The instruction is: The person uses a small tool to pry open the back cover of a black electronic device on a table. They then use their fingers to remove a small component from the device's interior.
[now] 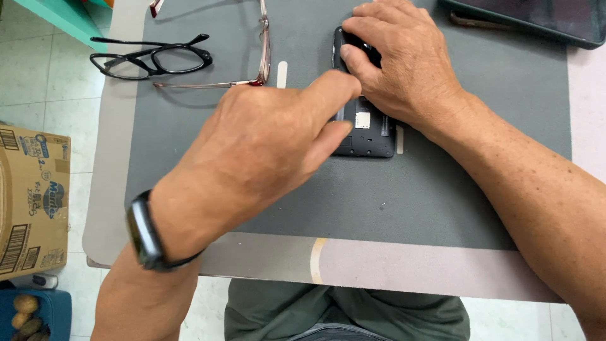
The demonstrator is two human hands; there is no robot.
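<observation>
Your two hands meet over an opened black phone point(366, 129) lying back-up on the grey work mat point(442, 189), its rear cover off and a small pale square showing among the dark insides. The phone sits right of centre on the mat, its long axis running near to far, nearly square to the table edge closest to you. Your right hand point(404, 63) lies on the far half of the phone, fingers curled down over its far end and left edge, pressing and steadying it rather than lifting it. Your left hand point(265, 142), a dark band on its wrist point(146, 235), reaches in from the near left, thumb and forefinger drawn together in a pinch at the phone's left edge about midway along; whether anything sits between those fingertips cannot be told. The phone thus lies just right of and beyond your left hand, and directly under your right, which is the closer of the two. Two pairs of glasses, one black-framed point(154, 60) and one reddish point(262, 44), rest well to the far left, a dark tablet point(536, 19) at the far right corner
</observation>
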